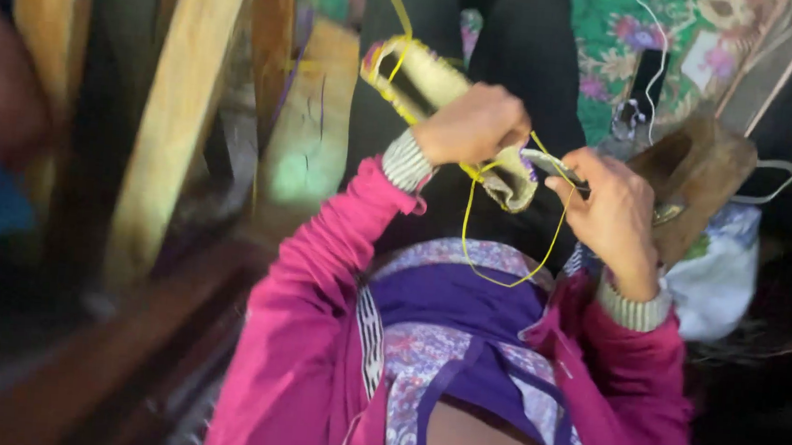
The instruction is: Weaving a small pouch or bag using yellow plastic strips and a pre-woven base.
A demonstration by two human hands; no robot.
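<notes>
My left hand point(473, 124) grips a pale wooden shuttle point(424, 80) with a dark slot, held up in front of me, tilted from upper left to lower right. My right hand point(612, 210) pinches at the shuttle's lower tip, where a yellow thread point(494, 278) hangs in a loop between both hands. More yellow thread runs up from the shuttle's upper end. Both arms wear pink sleeves with striped cuffs.
Slanted wooden beams point(176, 114) stand at the left. Green flowered cloth point(678, 38) lies behind my hands, with a white cable and a dark wooden piece point(701, 174) at the right. A white bag point(722, 273) sits below it.
</notes>
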